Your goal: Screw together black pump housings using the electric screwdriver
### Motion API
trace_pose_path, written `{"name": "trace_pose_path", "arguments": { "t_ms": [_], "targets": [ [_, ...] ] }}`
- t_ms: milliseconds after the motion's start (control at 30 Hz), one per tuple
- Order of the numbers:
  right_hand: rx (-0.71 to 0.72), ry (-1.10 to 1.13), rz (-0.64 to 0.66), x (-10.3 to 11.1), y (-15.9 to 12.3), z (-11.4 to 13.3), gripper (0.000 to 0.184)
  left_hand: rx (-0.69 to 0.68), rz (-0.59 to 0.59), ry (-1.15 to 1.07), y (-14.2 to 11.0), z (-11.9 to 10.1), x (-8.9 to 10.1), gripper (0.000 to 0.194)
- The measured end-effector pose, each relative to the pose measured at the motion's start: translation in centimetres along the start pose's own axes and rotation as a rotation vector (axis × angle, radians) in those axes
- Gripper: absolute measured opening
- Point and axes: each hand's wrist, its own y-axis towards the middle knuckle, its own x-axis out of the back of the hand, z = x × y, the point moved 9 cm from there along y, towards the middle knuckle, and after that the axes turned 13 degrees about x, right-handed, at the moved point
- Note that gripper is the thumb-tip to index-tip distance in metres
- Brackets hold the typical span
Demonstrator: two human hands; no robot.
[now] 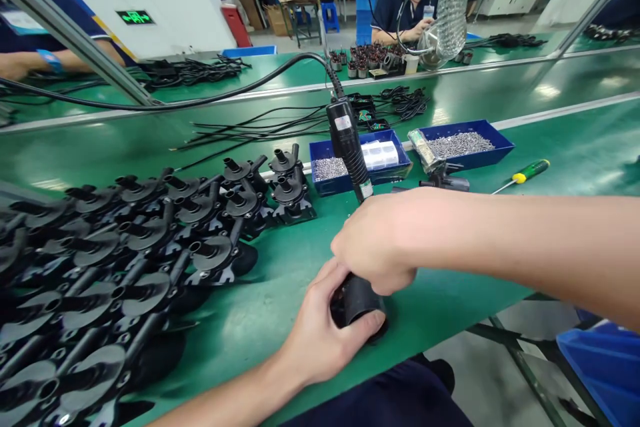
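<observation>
My left hand is wrapped round a black cylindrical plastic part on the green table, its thumb along the near side. Just over that part, my right hand is closed with the fingers curled downward; what they hold, if anything, is hidden. A black electric screwdriver hangs tilted on its cable, its lower end out of sight behind my right hand. To the left stand rows of black pump-like assemblies with round tops and pipe stubs.
Two blue trays of small metal screws, left and right, stand beyond my hands. A green-and-yellow screwdriver lies at right. Black cables cover the strip behind. A co-worker sits across the bench near a clear duct.
</observation>
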Motion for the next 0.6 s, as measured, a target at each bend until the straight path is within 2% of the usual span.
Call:
{"name": "trace_pose_path", "arguments": {
  "t_ms": [67, 100, 133, 200, 300, 367, 433, 500, 533, 600],
  "targets": [
    [-0.034, 0.057, 0.24, -0.6, -2.4, -0.6, 0.019, 0.004, 0.006, 0.019, 0.0, 0.4, -0.1, 0.038],
    [-0.057, 0.087, 0.318, -0.8, -3.8, -0.6, 0.02, 0.002, 0.006, 0.02, 0.0, 0.6, -0.1, 0.039],
    [-0.083, 0.117, 0.339, -0.8, -4.9, -0.7, 0.023, -0.003, 0.005, 0.013, 0.0, 0.8, -0.1, 0.041],
    [-0.11, 0.202, 0.241, -0.8, -6.4, -0.5, 0.03, -0.01, 0.017, -0.014, -0.1, 1.2, -0.2, 0.044],
    [-0.149, 0.433, -0.014, -2.2, -8.1, -0.8, 0.035, -0.016, 0.039, -0.06, -0.2, 1.6, -0.3, 0.048],
    [-0.195, 0.698, -0.171, -4.7, -9.2, -1.5, 0.031, -0.018, 0.057, -0.078, -0.3, 1.7, -0.3, 0.049],
    [-0.255, 1.083, -0.274, -8.1, -10.2, -1.9, 0.024, -0.014, 0.071, -0.077, -0.4, 1.8, -0.3, 0.048],
    [-0.299, 1.434, -0.357, -10.8, -11.1, -1.7, 0.037, -0.002, 0.078, -0.064, -0.4, 1.8, -0.3, 0.048],
    [-0.321, 1.514, -0.401, -11.4, -11.5, -1.6, 0.046, 0.003, 0.078, -0.06, -0.4, 1.9, -0.2, 0.048],
    [-0.36, 1.414, -0.479, -11.2, -12.4, -1.4, 0.041, 0.01, 0.082, -0.058, -0.4, 1.9, -0.3, 0.047]
  ]
}}
